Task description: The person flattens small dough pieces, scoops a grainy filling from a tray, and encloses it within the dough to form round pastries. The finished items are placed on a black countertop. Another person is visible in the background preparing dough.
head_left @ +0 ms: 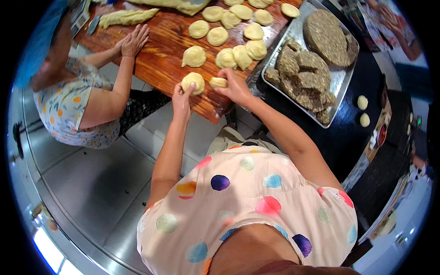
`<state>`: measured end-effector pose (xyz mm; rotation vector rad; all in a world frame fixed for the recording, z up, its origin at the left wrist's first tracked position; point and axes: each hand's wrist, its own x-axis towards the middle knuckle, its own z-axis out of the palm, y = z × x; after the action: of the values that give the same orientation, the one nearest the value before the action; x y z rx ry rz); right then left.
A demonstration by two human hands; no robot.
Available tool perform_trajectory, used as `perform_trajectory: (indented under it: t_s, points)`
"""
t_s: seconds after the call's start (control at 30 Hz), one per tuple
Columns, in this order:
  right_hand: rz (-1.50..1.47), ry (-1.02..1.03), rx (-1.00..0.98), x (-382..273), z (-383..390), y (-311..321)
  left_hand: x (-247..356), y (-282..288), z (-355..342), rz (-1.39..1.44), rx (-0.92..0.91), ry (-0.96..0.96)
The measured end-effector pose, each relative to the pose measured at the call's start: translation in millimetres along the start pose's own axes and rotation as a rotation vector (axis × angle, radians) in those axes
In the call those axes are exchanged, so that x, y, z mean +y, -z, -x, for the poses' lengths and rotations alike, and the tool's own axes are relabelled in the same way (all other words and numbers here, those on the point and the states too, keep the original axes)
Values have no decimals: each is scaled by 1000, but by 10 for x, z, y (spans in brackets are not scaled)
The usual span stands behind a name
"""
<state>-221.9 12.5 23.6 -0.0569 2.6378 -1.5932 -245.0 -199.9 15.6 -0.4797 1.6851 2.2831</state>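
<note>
My left hand point(182, 98) grips a round coiled piece of dough point(193, 82) at the near edge of the wooden board point(162, 59). My right hand point(234, 87) holds a smaller oblong dough piece point(218, 83) just to its right, the two pieces a little apart. Several more flattened dough rounds point(238, 52) lie on the board beyond my hands.
A metal tray point(341, 82) with dark crumbly filling blocks point(307, 75) stands to the right on a black counter. Two small dough balls point(363, 110) sit beside it. At left a person in a blue hair cover presses both hands point(133, 41) on the board near a dough roll point(126, 17).
</note>
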Motion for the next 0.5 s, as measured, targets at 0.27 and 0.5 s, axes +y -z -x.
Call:
perform_trajectory:
  t_s: [0.27,0.5]
  points:
    - [-808,-714,687,907,2657,1717,-719,-1781,942,-302,-755,600]
    - [-15,-942,955,2141,4208,2359,-2132,-3214,1601,-719,-1238,390]
